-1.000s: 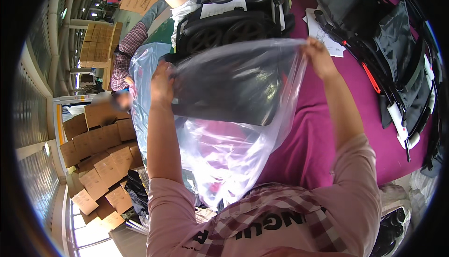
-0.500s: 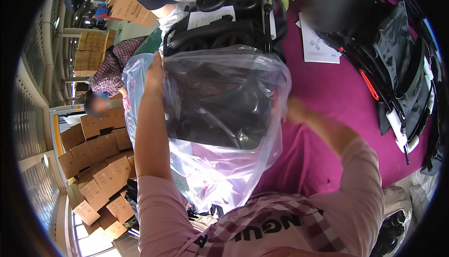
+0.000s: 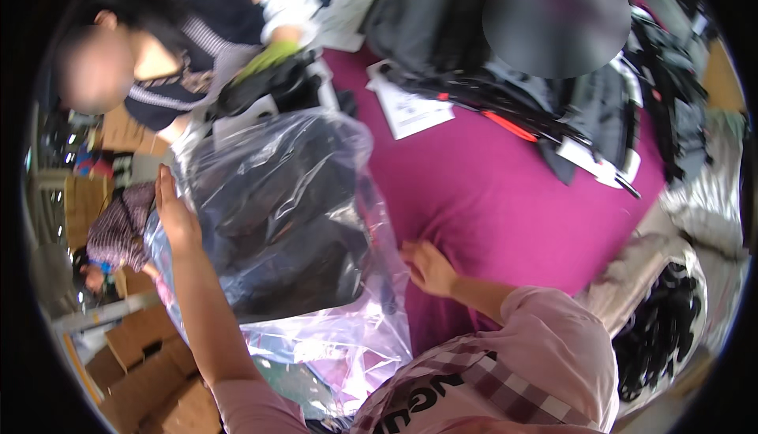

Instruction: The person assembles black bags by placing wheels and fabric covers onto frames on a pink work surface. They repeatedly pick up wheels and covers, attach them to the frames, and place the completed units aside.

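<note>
A clear plastic bag (image 3: pixel 379 308) covers most of a folded black stroller (image 3: pixel 276 221), which lies on the table in front of me. My left hand (image 3: pixel 177 211) rests along the bag's left edge, its fingers stretched out and up. At the bag's lower right edge is my right hand (image 3: pixel 430 268), with fingers apart and slightly bent. Its fingertips are close to the plastic; blur hides whether they touch it. Beyond the bag's far end, a co-worker's green-gloved hand (image 3: pixel 268 59) is over the black parts that stick out.
Purple cloth (image 3: pixel 505 221) covers the table. Printed sheets (image 3: pixel 410 110) lie on it beside another black stroller frame (image 3: pixel 576 134) with red and white parts. A second person (image 3: pixel 122 229) stands at the left near cardboard boxes (image 3: pixel 150 355). A sack of black parts (image 3: pixel 663 323) stands at the right.
My view has swung right, so the bag appears farther left. The bag covers more of the stroller's far end. My right hand has come down along the bag's right side; my left fingers are straighter.
</note>
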Action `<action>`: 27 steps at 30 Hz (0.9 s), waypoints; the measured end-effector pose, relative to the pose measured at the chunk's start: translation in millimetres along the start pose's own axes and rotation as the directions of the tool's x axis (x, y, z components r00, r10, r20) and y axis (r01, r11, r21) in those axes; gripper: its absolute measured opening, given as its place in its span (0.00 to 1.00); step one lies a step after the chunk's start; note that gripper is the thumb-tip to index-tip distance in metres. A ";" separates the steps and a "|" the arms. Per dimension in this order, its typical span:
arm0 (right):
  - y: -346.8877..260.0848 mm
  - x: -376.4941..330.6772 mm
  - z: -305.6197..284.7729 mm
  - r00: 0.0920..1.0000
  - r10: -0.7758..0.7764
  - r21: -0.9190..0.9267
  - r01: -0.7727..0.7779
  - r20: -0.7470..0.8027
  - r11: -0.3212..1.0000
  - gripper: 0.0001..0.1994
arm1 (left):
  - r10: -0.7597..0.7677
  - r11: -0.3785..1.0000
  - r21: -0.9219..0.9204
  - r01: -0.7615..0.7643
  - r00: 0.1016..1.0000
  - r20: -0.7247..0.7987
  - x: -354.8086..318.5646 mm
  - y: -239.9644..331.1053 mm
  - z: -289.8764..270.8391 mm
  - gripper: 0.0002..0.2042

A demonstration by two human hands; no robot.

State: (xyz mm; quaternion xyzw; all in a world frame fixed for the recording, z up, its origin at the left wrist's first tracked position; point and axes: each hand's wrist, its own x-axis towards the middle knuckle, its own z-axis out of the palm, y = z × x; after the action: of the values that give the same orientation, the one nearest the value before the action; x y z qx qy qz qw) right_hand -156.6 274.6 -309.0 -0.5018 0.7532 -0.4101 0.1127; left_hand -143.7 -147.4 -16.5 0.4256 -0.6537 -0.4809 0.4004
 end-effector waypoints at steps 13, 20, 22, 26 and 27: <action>-55.6 -95.6 -95.3 0.919 0.359 -0.060 -0.372 -0.164 0.926 0.12 | 0.247 0.772 0.030 -0.634 0.344 0.906 -352.9 -70.6 34.4 0.22; -93.6 -198.7 -130.9 0.868 0.496 -0.161 -0.490 0.002 0.857 0.11 | -0.210 0.751 0.377 -0.542 0.344 0.915 -430.9 -188.0 -33.8 0.29; -90.9 -223.8 -129.8 0.822 0.570 -0.141 -0.564 0.002 0.814 0.13 | -0.278 0.654 0.411 -0.636 0.303 0.911 -442.0 -200.1 -46.3 0.29; -74.9 -236.8 -130.4 0.777 0.629 -0.158 -0.625 -0.029 0.764 0.14 | -0.287 0.558 0.432 -0.709 0.323 0.902 -460.0 -204.1 -56.3 0.27; -69.7 -236.7 -128.9 0.787 0.613 -0.176 -0.614 -0.062 0.770 0.15 | -0.285 0.536 0.435 -0.723 0.330 0.900 -462.8 -200.1 -52.4 0.26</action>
State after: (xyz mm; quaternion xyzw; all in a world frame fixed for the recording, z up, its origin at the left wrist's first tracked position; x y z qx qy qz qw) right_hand -73.8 529.3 -233.0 -0.2367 0.9106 -0.2789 0.1924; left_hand 86.3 238.1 -252.0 0.0971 -0.9524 -0.2010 -0.2074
